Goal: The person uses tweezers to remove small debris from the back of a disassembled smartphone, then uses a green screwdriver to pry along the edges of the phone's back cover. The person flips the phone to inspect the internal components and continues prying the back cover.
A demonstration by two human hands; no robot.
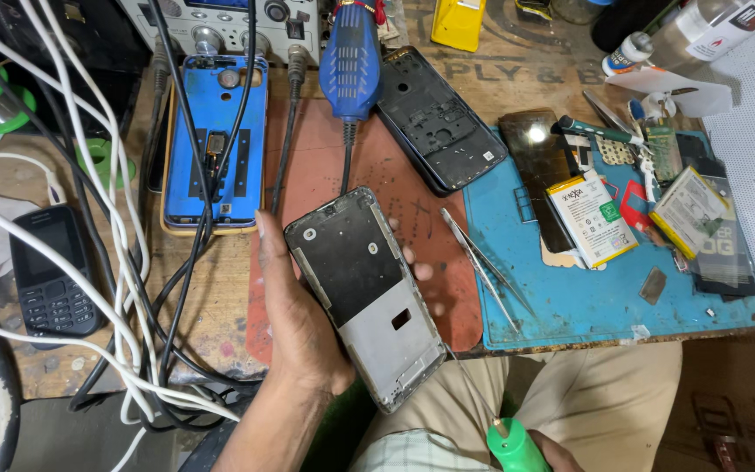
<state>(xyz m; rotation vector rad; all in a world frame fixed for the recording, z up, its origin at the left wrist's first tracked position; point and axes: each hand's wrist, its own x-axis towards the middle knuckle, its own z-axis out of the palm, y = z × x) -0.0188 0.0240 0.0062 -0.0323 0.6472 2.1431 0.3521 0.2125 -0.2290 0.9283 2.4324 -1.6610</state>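
My left hand [303, 323] grips an opened phone chassis [364, 293], a grey metal frame with a dark upper plate, tilted over the front edge of the bench. Its fingertips show past the frame's right side. My right hand [552, 454] is low at the bottom edge, mostly out of view, closed around a green-handled tool [510, 444] whose thin metal tip points up toward the chassis. Steel tweezers [482, 267] lie on the red mat [308, 166] just right of the frame.
A blue mat [587, 306] at right carries two batteries [592, 218], small parts and a dark phone panel [536, 162]. Behind lie a black phone shell [443, 122], a blue tool [351, 61] and a blue-backed phone [216, 144]. White and black cables [115, 262] and a keypad phone [50, 271] crowd the left.
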